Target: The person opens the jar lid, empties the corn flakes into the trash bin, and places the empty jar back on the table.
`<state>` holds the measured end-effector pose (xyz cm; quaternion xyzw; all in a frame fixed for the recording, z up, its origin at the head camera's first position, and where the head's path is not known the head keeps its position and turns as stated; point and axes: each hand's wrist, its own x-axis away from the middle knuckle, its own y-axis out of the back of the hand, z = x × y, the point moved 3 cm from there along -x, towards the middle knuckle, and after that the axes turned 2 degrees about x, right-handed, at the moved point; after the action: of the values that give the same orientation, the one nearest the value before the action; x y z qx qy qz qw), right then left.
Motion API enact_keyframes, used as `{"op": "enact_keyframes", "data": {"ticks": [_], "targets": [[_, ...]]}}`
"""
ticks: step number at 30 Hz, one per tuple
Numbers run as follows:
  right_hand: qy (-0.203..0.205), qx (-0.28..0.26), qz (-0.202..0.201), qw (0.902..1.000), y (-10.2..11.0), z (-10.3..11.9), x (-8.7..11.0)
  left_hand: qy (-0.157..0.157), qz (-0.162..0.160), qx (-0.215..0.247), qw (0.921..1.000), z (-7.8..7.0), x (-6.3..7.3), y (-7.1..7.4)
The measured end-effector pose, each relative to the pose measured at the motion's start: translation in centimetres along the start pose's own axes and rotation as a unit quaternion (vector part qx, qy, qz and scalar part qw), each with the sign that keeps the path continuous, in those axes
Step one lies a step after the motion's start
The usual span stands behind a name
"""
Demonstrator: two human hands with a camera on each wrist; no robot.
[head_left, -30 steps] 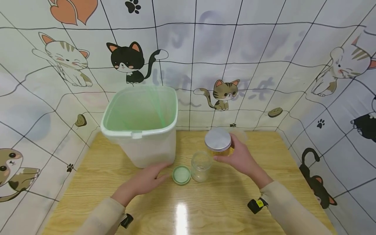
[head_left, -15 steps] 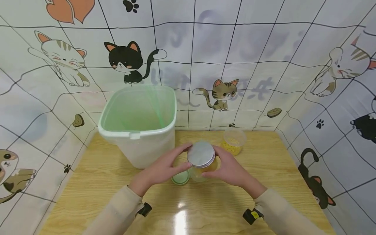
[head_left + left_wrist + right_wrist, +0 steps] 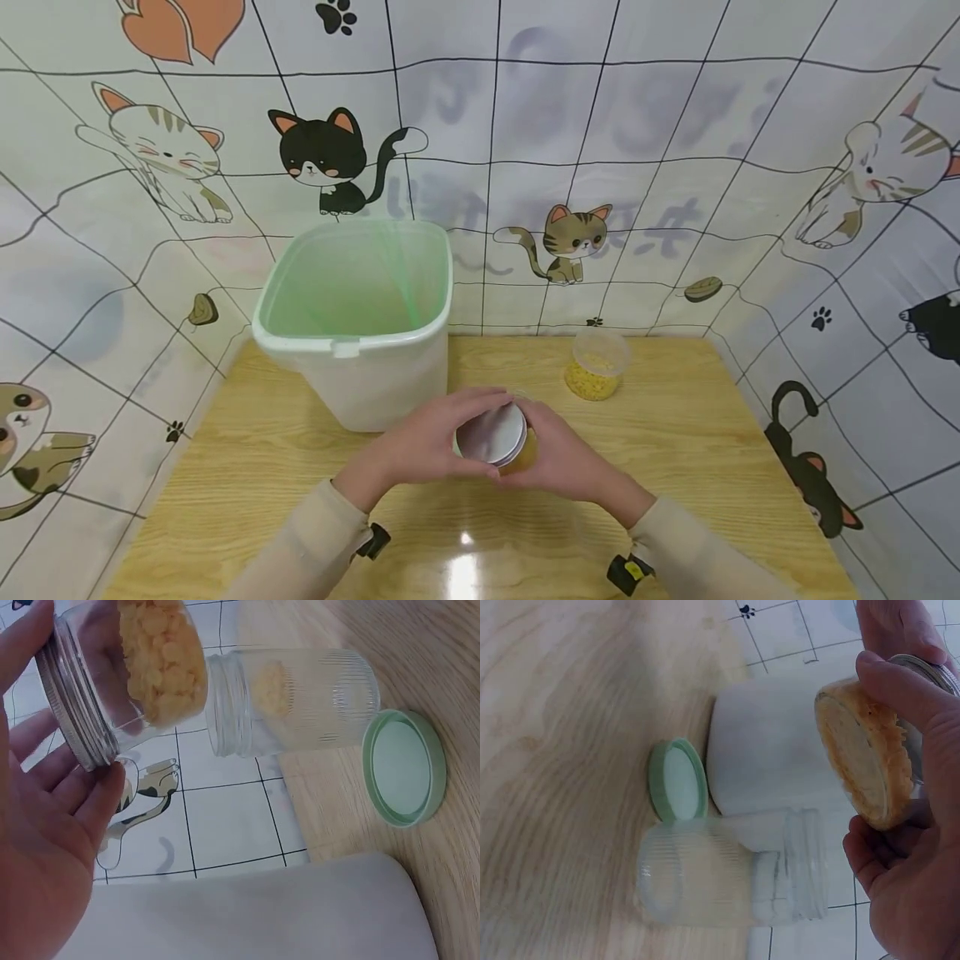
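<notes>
Both my hands hold a clear jar of yellow flakes [image 3: 161, 664] with a silver screw lid [image 3: 491, 435], raised off the table and tilted. My left hand [image 3: 420, 442] spans that lid, thumb on one side and fingers on the other. Around the jar's body curls my right hand [image 3: 566, 458]. Just below, a ribbed clear glass jar [image 3: 705, 870] stands upright and lidless on the table; in the head view it is hidden behind my hands. Beside its base lies a round green lid [image 3: 403, 772], pale inside facing up.
A large white bin with a pale green inside [image 3: 397, 375] stands uncovered at the back left of the wooden table [image 3: 660, 433]. At the back right is a small clear tub of yellow bits [image 3: 592, 379]. A cat-patterned sheet [image 3: 465, 108] surrounds the table.
My right hand has brought the silver-lidded jar left and forward from the back right, uncovering the small tub. My left hand has left the bin's side and taken hold of the jar's lid.
</notes>
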<state>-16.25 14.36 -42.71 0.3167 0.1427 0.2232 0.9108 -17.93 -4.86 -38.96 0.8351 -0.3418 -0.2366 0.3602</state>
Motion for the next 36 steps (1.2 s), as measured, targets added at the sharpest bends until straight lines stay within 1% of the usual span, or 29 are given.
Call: {"op": "enact_keyframes", "data": {"ticks": [2, 4, 10, 13, 17, 20, 22, 25, 29, 33, 36], "targets": [[0.008, 0.005, -0.006, 0.9999, -0.3, -0.1, 0.1, -0.020, -0.007, -0.033, 0.9992, -0.2, 0.1, 0.0], [0.011, 0.004, -0.018, 0.9998, -0.6, -0.1, 0.1, -0.037, -0.020, -0.060, 0.9973, -0.4, 0.2, 0.0], [0.001, -0.008, -0.053, 0.9985, -1.1, 0.2, 0.5, -0.081, -0.071, -0.089, 0.9902, -0.5, 0.2, -0.2], [-0.009, -0.004, -0.068, 0.9977, -1.2, 0.3, 0.6, -0.101, -0.094, -0.112, 0.9841, -0.3, 0.2, -0.5], [-0.027, 0.013, -0.079, 0.9964, -1.3, 0.4, 0.7, -0.130, -0.121, -0.149, 0.9729, -0.2, 0.4, -1.0], [-0.028, 0.027, -0.086, 0.9956, -1.4, 0.4, 0.9, -0.142, -0.134, -0.168, 0.9662, 0.0, 0.5, -1.4], [-0.025, 0.037, -0.092, 0.9948, -1.5, 0.5, 0.9, -0.140, -0.138, -0.173, 0.9650, 0.0, 0.6, -1.6], [-0.021, 0.068, -0.106, 0.9919, -1.7, 0.7, 1.0, -0.130, -0.144, -0.172, 0.9659, -0.1, 0.7, -1.9], [-0.028, 0.103, -0.128, 0.9861, -1.8, 0.9, 1.0, -0.105, -0.159, -0.171, 0.9667, -0.3, 0.8, -2.2], [-0.048, 0.127, -0.151, 0.9792, -1.9, 1.0, 1.0, -0.059, -0.187, -0.177, 0.9645, -0.7, 0.6, -2.5], [-0.057, 0.152, -0.165, 0.9729, -2.0, 1.1, 1.0, -0.019, -0.215, -0.184, 0.9590, -1.4, 0.5, -2.7]]}}
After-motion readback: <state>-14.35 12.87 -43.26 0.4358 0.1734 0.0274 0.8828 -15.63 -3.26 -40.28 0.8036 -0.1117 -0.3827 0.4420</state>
